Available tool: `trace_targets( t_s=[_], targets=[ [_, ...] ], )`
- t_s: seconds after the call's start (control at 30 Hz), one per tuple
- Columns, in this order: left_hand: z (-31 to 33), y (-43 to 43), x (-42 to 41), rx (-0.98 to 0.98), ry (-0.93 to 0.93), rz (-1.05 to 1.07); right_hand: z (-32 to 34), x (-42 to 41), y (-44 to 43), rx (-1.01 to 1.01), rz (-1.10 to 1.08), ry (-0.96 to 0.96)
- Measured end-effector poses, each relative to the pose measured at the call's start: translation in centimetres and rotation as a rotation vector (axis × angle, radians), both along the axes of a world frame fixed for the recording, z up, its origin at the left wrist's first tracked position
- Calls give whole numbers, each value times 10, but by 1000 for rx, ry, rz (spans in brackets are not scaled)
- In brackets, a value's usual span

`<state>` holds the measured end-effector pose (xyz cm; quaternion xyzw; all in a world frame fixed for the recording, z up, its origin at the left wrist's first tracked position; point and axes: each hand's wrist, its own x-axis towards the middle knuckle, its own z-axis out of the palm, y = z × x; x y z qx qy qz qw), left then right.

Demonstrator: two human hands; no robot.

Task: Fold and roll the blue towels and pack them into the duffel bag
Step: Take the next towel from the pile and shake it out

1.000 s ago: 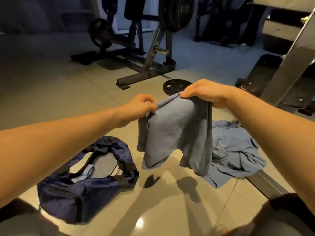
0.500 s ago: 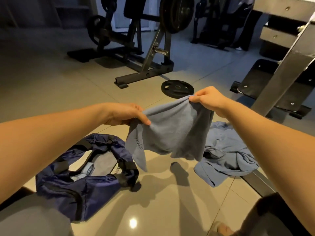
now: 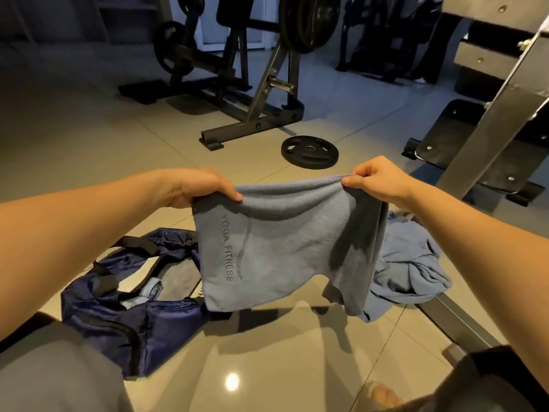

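Towel [image 3: 276, 248] stretched in the air above the floor, its top corners pinched by left hand [image 3: 202, 188] and right hand [image 3: 377, 181]. Bag [image 3: 133, 316] lies open (one roll apparently inside); another towel [image 3: 413, 269] waits unfolded, so most work remains.

- Glossy beige tiled floor [image 3: 89, 138], a light reflected near the bottom edge.
- Open navy duffel bag [image 3: 154, 322] lies at the left.
- Crumpled blue towel heap [image 3: 410, 272] lies at the right, apart from the bag.
- Black weight plate [image 3: 310, 152] lies flat farther off, near the foot of a machine frame [image 3: 252, 120].
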<state>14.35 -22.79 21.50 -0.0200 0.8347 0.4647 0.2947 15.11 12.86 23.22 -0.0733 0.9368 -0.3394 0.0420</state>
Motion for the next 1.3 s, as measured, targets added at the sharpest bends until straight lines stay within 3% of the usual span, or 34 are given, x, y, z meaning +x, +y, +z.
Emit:
trace_targets(
  t_s=[0.13,0.3,0.4,0.6,0.8,0.93,1.0,1.2,1.3],
  targets=[
    [-6,-6,-3,36,28,69,-16,-3,10,162,-13,62],
    [-7,-2,-7,264,54,107,-47,2,2,312,-87,142],
    [-20,0,-7,226,93,89,-75,20,-18,390,47,92],
    [-73,20,19,-35,144,-125,-177,64,-59,392,244,-153],
    [-150,32,57,-194,40,-300,-291,129,-92,341,326,-407],
    [-188,19,68,-255,2,-354,-333,156,-95,322,488,-774],
    [-199,8,66,-286,-18,-369,-341,144,-77,274,375,-813],
    [-220,6,48,-299,37,-281,-358,61,3,127,-412,-544],
    [-228,10,43,-283,78,-283,-372,26,16,66,-628,-482]
  ],
)
